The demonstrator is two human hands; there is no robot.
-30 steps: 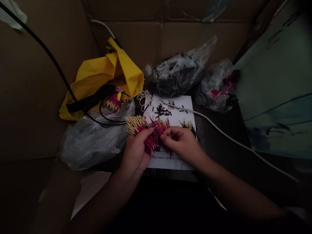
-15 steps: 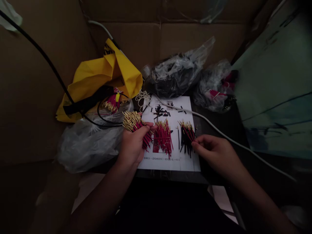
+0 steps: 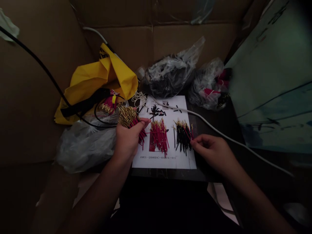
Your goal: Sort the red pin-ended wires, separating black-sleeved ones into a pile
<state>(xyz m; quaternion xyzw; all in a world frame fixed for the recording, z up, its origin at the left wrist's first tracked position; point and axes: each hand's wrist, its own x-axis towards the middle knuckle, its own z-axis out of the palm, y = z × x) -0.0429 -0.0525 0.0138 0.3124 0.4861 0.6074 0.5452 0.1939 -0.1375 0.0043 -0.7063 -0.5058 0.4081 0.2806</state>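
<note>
My left hand point(image 3: 128, 138) is closed around a thick bundle of red wires with gold crimp terminals point(image 3: 129, 117), the terminal ends pointing up and away. Its thumb and index finger meet near the sheet. Beside it, a pile of similar red wires point(image 3: 159, 135) lies on a printed white sheet point(image 3: 165, 164). To the right is a pile of black wires with gold terminals point(image 3: 183, 138). My right hand point(image 3: 212, 146) is at that pile's right edge, thumb and index finger pinching thin red wire point(image 3: 189, 134) that lies over the black ones.
Short black tube pieces point(image 3: 157, 111) are scattered on the sheet's upper part. A grey cable point(image 3: 209, 123) crosses it. Behind stand plastic bags point(image 3: 173, 74) and a yellow bag point(image 3: 90, 76); a clear bag point(image 3: 85, 143) lies left. Cardboard walls point(image 3: 117, 39) enclose the back.
The view has shifted slightly, so the sheet and piles appear farther left. My right fingertips are a little farther right of the black pile. Both hands keep their grips.
</note>
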